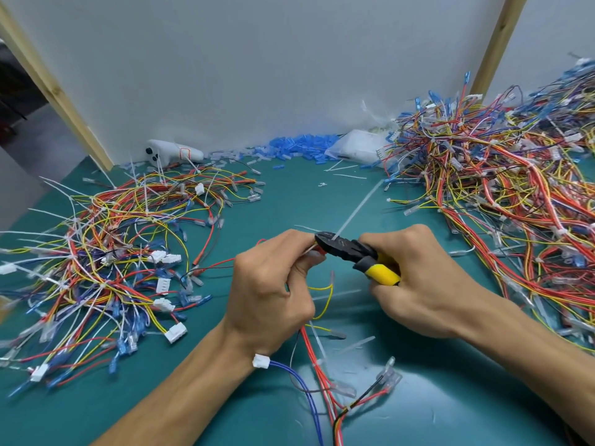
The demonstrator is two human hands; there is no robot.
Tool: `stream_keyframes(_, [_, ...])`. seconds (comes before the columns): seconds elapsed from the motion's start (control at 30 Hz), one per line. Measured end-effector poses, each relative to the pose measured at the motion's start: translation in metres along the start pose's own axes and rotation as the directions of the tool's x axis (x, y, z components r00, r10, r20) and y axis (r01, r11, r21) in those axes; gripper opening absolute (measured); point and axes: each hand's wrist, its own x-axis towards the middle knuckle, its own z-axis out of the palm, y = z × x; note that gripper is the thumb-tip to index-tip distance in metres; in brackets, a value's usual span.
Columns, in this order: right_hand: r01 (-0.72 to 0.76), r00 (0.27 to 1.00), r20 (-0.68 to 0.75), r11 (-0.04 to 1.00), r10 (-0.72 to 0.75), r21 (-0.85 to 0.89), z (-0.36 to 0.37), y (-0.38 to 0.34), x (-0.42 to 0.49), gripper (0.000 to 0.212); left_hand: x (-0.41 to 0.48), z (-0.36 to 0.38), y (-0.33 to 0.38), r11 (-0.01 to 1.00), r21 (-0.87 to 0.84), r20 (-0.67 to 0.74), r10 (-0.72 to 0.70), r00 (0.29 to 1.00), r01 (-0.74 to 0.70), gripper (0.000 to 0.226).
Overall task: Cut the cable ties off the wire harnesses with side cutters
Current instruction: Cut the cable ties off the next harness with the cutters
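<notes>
My left hand (pixel 270 284) grips a wire harness (pixel 317 358) of red, yellow, blue and black wires that trails down toward me over the green mat. My right hand (pixel 415 281) holds the yellow-and-black side cutters (pixel 354 252). The dark jaws sit right at my left fingertips, at a white cable tie (pixel 354 214) whose long tail sticks up and away to the right. Whether the jaws are closed on the tie is hidden by my fingers.
A heap of harnesses with ties and white connectors (pixel 106 259) lies at the left. A much bigger heap (pixel 502 194) fills the right side. Blue terminal sleeves (pixel 299 146), a plastic bag (pixel 357 146) and a white device (pixel 167 152) line the back wall. Cut tie pieces (pixel 346 175) lie on the green mat (pixel 289 201).
</notes>
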Motion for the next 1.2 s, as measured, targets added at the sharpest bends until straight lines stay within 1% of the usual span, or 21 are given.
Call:
stream_keyframes(0.07, [0.009, 1.0, -0.02, 0.999, -0.009, -0.03, 0.0, -0.001, 0.001, 0.012, 0.0, -0.001, -0.001, 0.992, -0.108, 0.105, -0.048, 0.993, 0.06, 0.008])
stream_keyframes(0.1, [0.008, 0.999, -0.035, 0.998, -0.01, -0.057, 0.0, 0.0, 0.002, 0.013, 0.0, -0.002, -0.001, 0.973, -0.201, 0.172, -0.082, 0.982, 0.116, 0.014])
stream_keyframes(0.17, [-0.001, 0.997, -0.071, 0.994, -0.007, -0.113, -0.002, 0.003, 0.003, 0.018, -0.001, -0.004, -0.003, 0.887, -0.39, 0.279, -0.141, 0.95, 0.247, 0.028])
stream_keyframes(0.2, [0.0, 0.996, -0.089, 0.991, -0.012, -0.134, -0.002, 0.005, 0.003, 0.018, -0.001, -0.004, -0.003, 0.848, -0.439, 0.311, -0.167, 0.936, 0.297, 0.032])
stream_keyframes(0.3, [0.015, 0.99, -0.138, 0.989, -0.036, -0.15, 0.001, 0.006, 0.003, 0.01, 0.001, 0.0, -0.004, 0.793, -0.47, 0.377, -0.218, 0.9, 0.389, 0.036])
stream_keyframes(0.37, [0.011, 0.987, -0.158, 0.991, -0.032, -0.135, 0.003, 0.005, 0.004, 0.009, 0.001, 0.002, -0.005, 0.807, -0.447, 0.362, -0.231, 0.903, 0.386, 0.036])
stream_keyframes(0.47, [0.033, 0.991, -0.124, 0.996, -0.043, -0.082, 0.004, 0.004, 0.004, 0.015, 0.0, 0.005, 0.0, 0.897, -0.345, 0.252, -0.196, 0.948, 0.277, 0.034])
stream_keyframes(0.53, [0.065, 0.993, -0.09, 0.995, -0.072, -0.073, 0.003, 0.002, 0.003, 0.023, -0.001, 0.007, 0.003, 0.933, -0.286, 0.183, -0.17, 0.968, 0.218, 0.032])
stream_keyframes(0.6, [0.087, 0.994, -0.056, 0.993, -0.092, -0.085, 0.003, 0.0, 0.003, 0.029, -0.002, 0.007, 0.002, 0.964, -0.211, 0.133, -0.137, 0.982, 0.163, 0.024])
stream_keyframes(0.67, [0.082, 0.996, -0.018, 0.991, -0.085, -0.105, 0.002, 0.0, 0.004, 0.032, -0.003, 0.007, 0.0, 0.981, -0.137, 0.121, -0.121, 0.985, 0.138, 0.017])
stream_keyframes(0.77, [0.06, 0.998, 0.026, 0.99, -0.057, -0.125, 0.001, 0.001, 0.004, 0.025, -0.005, 0.008, -0.001, 0.99, -0.074, 0.141, -0.11, 0.984, 0.121, 0.018])
stream_keyframes(0.83, [0.039, 0.999, 0.018, 0.991, -0.037, -0.125, 0.002, 0.0, 0.002, 0.02, -0.007, 0.009, -0.002, 0.993, -0.053, 0.15, -0.099, 0.984, 0.108, 0.02])
stream_keyframes(0.97, [-0.001, 1.0, 0.021, 0.995, 0.003, -0.103, 0.001, -0.002, 0.002, 0.02, -0.007, 0.008, -0.003, 0.994, -0.045, 0.157, -0.091, 0.983, 0.1, 0.02])
stream_keyframes(1.07, [-0.003, 0.999, 0.036, 0.992, 0.008, -0.127, -0.001, -0.005, 0.001, 0.004, -0.004, 0.007, 0.0, 0.994, -0.048, 0.15, -0.092, 0.984, 0.1, 0.019])
stream_keyframes(1.2, [0.025, 0.999, 0.044, 0.969, -0.014, -0.246, -0.004, -0.005, 0.002, 0.017, 0.0, 0.003, 0.006, 0.994, -0.062, 0.07, -0.089, 0.994, 0.093, 0.024])
